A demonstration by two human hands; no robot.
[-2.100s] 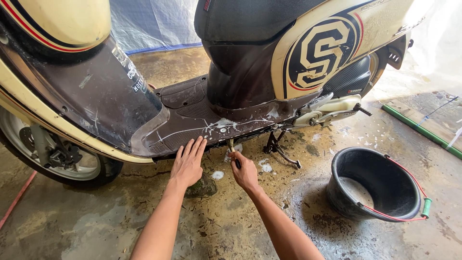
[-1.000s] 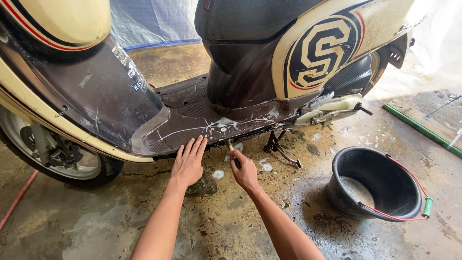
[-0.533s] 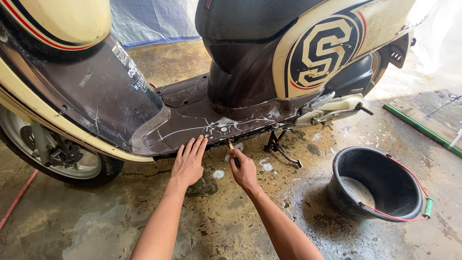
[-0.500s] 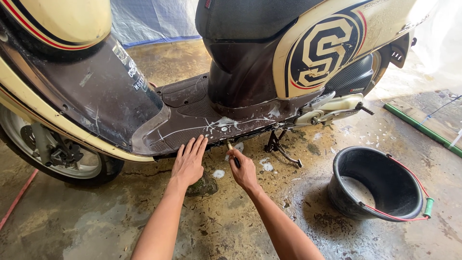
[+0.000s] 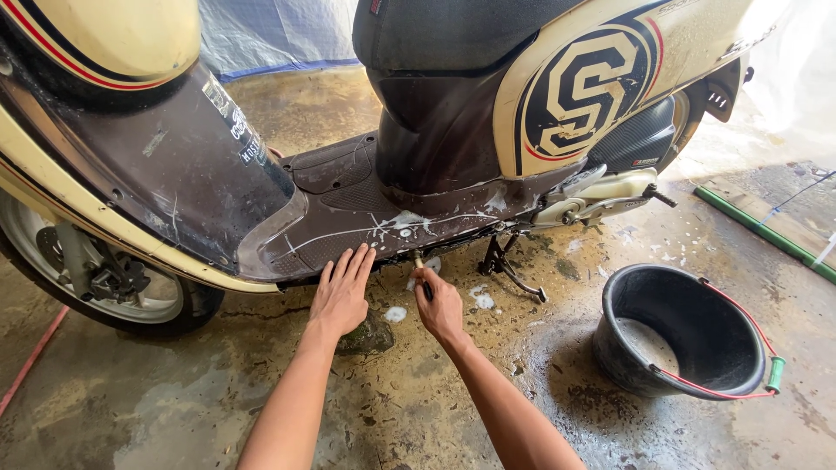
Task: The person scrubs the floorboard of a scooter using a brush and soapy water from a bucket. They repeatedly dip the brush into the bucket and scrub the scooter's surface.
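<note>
A cream and brown scooter (image 5: 453, 148) stands on wet concrete, soap foam streaked along its brown footboard edge (image 5: 383, 228). My left hand (image 5: 341, 292) lies flat with fingers spread, its fingertips against the lower rim of the footboard. My right hand (image 5: 440, 305) is closed around a small brush (image 5: 421, 271) with a dark handle, its tip pointing up under the scooter's underside. The brush head is partly hidden by the bodywork.
A black bucket (image 5: 749, 383) with a red wire handle and a little water stands at the right. The kickstand (image 5: 514, 274) is down just right of my hands. The front wheel (image 5: 96, 278) is at the left, a green hose (image 5: 758, 231) at the far right.
Both hands stay in nearly the same place. The right hand with the brush shifts only slightly under the footboard.
</note>
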